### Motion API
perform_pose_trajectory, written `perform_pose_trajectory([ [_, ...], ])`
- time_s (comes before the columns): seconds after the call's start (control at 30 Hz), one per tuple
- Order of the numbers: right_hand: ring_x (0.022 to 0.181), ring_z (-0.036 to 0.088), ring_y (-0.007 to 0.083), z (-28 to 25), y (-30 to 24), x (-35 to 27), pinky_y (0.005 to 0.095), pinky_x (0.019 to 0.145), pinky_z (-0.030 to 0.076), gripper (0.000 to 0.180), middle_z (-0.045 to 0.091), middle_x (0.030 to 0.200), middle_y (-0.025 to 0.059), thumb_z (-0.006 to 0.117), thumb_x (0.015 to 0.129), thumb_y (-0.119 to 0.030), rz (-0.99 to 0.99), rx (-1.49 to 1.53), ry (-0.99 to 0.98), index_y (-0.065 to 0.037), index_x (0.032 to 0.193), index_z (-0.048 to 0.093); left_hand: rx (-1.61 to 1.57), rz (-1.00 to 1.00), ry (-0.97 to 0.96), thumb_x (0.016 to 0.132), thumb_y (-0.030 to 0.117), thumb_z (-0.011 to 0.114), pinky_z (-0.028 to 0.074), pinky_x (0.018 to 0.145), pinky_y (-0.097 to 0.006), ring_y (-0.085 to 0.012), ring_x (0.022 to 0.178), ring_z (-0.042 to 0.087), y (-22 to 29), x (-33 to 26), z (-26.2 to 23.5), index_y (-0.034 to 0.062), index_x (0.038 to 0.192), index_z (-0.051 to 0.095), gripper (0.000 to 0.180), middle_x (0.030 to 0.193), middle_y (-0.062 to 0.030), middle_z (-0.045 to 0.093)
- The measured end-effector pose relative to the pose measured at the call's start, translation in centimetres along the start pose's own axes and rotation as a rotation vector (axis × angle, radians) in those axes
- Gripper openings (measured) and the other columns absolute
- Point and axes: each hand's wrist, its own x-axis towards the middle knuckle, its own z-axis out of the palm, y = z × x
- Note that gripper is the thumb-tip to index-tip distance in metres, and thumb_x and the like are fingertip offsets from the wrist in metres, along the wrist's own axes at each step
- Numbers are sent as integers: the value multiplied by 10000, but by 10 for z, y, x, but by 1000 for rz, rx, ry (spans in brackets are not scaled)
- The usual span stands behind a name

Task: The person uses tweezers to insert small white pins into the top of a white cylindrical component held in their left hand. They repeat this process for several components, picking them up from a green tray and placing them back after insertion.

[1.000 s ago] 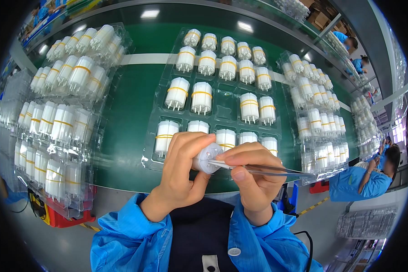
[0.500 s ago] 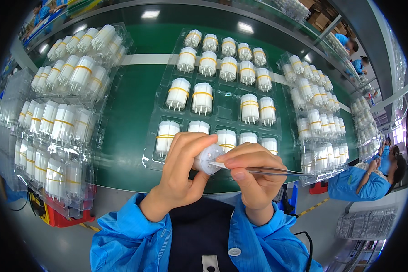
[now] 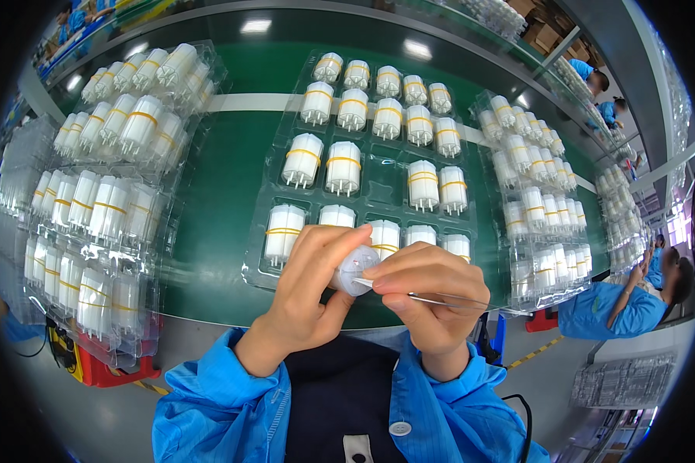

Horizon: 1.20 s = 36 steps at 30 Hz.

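Note:
My left hand (image 3: 297, 297) is closed around a white cylindrical unit (image 3: 353, 272), tilted so its round end faces up and to the right. Against that end, the fingertips of my right hand (image 3: 434, 297) pinch a small thin white piece (image 3: 364, 282); its exact kind cannot be made out. A slim metal tool that looks like tweezers (image 3: 459, 303) also lies in the right hand, its shaft pointing right, away from the unit. Beyond my hands is a clear plastic tray (image 3: 384, 202) of white pronged cylinders, each banded in yellow, with a vacant pocket in its second-nearest row.
Stacked clear trays of similar cylinders stand on the left (image 3: 104, 208) and right (image 3: 548, 208) of the green tabletop (image 3: 220, 185). A red bin (image 3: 108, 370) is below the table at left. A co-worker in blue (image 3: 610, 309) sits at the far right.
The metal tool has turned in my right hand and now shows as a thinner line, slanting slightly more downward. My left hand and the unit stay almost where they were.

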Motion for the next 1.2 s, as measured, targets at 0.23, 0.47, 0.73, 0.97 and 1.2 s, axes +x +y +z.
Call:
perform_pose_trajectory([
  [0.23, 743, 695, 264, -3, 3, -2, 319, 651, 549, 121, 721, 854, 159, 732, 743, 22, 66, 149, 35, 27, 864, 734, -24, 12, -29, 625, -136, 645, 467, 809, -407, -356, 936, 566, 3, 2, 0, -53, 1284, 553, 671, 1095, -191, 585],
  [0.47, 747, 699, 255, -1, -7, 5, 314, 648, 547, 115, 721, 849, 158, 736, 755, 13, 32, -109, -45, 21, 870, 732, 3, 17, -23, 596, -150, 614, 467, 802, -407, -358, 935, 566, -1, 1, 0, -69, 1290, 547, 702, 1093, -195, 582],
  [0.73, 839, 673, 206, 5, 7, -12, 306, 754, 525, 119, 720, 910, 159, 698, 812, 24, 132, 261, 192, 34, 930, 707, 43, 33, 20, 587, -149, 585, 473, 794, -409, -354, 920, 574, 3, 3, 1, -67, 1286, 555, 704, 1071, -193, 591],
  [0.97, 838, 663, 199, 6, 5, -10, 294, 744, 514, 118, 717, 907, 159, 687, 826, 29, 172, 231, 167, 38, 943, 702, 75, 46, 23, 583, -149, 579, 475, 791, -413, -351, 920, 576, 1, 2, 1, -59, 1271, 571, 695, 1061, -187, 591],
  [1.2, 835, 662, 192, 4, 6, -13, 285, 743, 514, 120, 713, 906, 154, 683, 829, 39, 177, 230, 160, 38, 947, 703, 86, 65, 25, 578, -150, 578, 476, 788, -418, -350, 908, 577, 2, 3, 2, -57, 1260, 580, 688, 1051, -184, 592],
])
